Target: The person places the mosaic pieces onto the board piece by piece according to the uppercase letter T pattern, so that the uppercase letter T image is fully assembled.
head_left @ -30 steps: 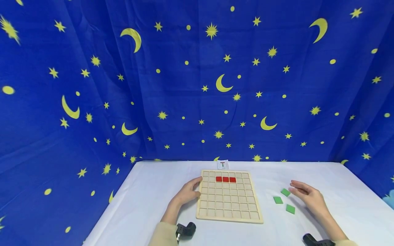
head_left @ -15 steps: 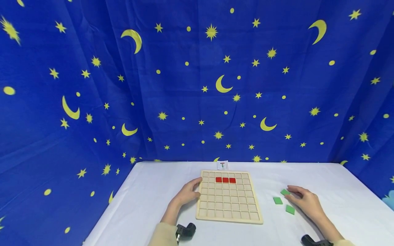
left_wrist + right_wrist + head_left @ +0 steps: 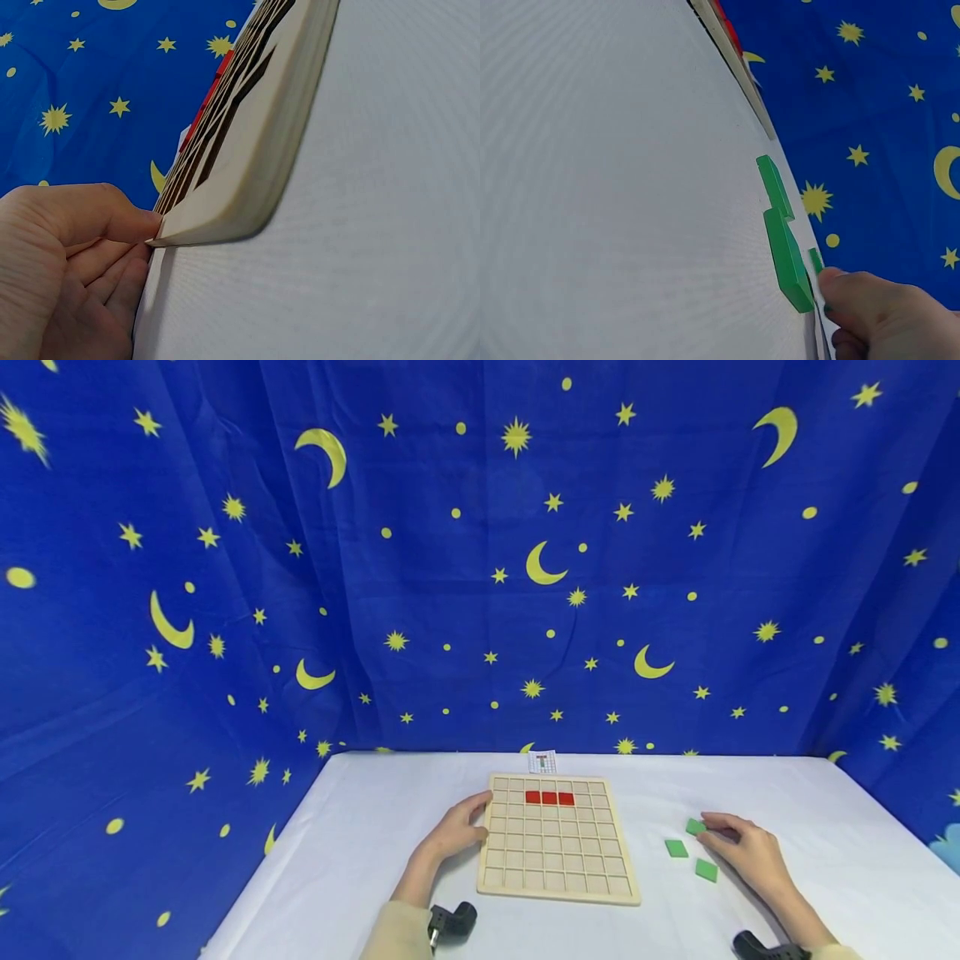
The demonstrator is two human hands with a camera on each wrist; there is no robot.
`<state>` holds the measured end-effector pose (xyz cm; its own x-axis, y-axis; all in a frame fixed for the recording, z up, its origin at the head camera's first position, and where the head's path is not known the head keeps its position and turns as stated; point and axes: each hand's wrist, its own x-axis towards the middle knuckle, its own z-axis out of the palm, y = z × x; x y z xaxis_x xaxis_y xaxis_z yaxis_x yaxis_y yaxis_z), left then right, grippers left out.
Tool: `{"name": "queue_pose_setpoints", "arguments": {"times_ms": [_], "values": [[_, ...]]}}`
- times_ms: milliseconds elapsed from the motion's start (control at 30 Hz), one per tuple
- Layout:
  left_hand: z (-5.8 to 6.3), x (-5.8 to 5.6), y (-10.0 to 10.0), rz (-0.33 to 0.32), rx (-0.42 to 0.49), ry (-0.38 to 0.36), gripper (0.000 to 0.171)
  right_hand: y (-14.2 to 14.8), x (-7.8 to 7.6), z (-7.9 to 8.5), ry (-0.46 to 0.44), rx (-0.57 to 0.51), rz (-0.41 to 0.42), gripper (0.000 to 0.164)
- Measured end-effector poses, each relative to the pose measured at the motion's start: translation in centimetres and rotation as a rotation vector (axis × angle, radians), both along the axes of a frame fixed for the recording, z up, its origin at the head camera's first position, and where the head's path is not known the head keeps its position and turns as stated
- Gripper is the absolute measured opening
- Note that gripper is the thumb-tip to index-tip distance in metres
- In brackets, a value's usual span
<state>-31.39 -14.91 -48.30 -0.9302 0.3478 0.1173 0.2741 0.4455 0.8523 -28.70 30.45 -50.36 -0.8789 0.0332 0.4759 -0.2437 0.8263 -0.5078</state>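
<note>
A square wooden grid board (image 3: pixel 558 862) lies flat on the table, with a row of 3 red tiles (image 3: pixel 550 798) in its upper cells. My left hand (image 3: pixel 452 832) holds the board by its left edge; the left wrist view shows the thumb (image 3: pixel 135 222) and curled fingers at that edge. To the right of the board, my right hand (image 3: pixel 750 853) pinches the farthest green tile (image 3: pixel 694 827) between thumb and index finger, low at the table surface. Two more green tiles lie nearby, a left tile (image 3: pixel 677 849) and a near tile (image 3: pixel 707 870). The pinched tile is partly hidden.
A small printed card (image 3: pixel 542 762) with a grid and a coloured T shape lies behind the board. White cloth covers the table (image 3: pixel 360 810). A blue curtain (image 3: pixel 450 593) with yellow moons and stars stands round the back and sides.
My right hand has come down and to the left, and its thumb and index finger have closed on the farthest green tile. My left hand has stayed at the board's edge.
</note>
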Motion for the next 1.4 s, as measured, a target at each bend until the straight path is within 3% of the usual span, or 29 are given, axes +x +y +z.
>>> {"name": "queue_pose_setpoints", "arguments": {"times_ms": [133, 333, 600, 700, 867, 1000, 1100, 1267, 1400], "values": [[-0.2, -0.1, -0.2, 0.001, 0.0, -0.004, 0.07, 0.0, 0.2, 0.8, 0.018, -0.067, -0.025, 0.037], [-0.3, -0.2, -0.1, 0.007, 0.0, -0.007, 0.071, 0.1, 0.2, 2.7, -0.045, -0.204, -0.047, 0.048], [0.1, -0.1, 0.3, 0.014, 0.0, -0.014, 0.071, -1.0, -0.3, 5.1, -0.013, -0.232, -0.016, 0.048], [0.1, -0.1, 0.2, 0.017, -0.009, -0.015, 0.071, -1.3, -2.0, 4.0, 0.018, -0.217, -0.008, 0.047], [0.0, -0.1, 0.1, 0.022, -0.013, -0.016, 0.071, -1.0, -7.2, -0.3, 0.062, -0.191, 0.019, 0.046], [0.1, -0.1, 0.1, 0.023, -0.007, -0.015, 0.071, -2.3, -8.9, -0.9, 0.06, -0.209, 0.055, 0.045], [0.3, -0.1, 0.1, 0.022, -0.001, -0.018, 0.071, -4.4, -8.2, 0.5, 0.064, -0.205, 0.077, 0.044], [0.4, 0.0, 0.1, 0.022, 0.005, -0.02, 0.071, -9.0, -4.5, 5.0, 0.041, -0.283, 0.18, 0.045], [0.2, 0.1, 0.1, 0.021, 0.005, -0.029, 0.072, -11.3, -3.5, 6.2, 0.022, -0.325, 0.209, 0.039]]}}
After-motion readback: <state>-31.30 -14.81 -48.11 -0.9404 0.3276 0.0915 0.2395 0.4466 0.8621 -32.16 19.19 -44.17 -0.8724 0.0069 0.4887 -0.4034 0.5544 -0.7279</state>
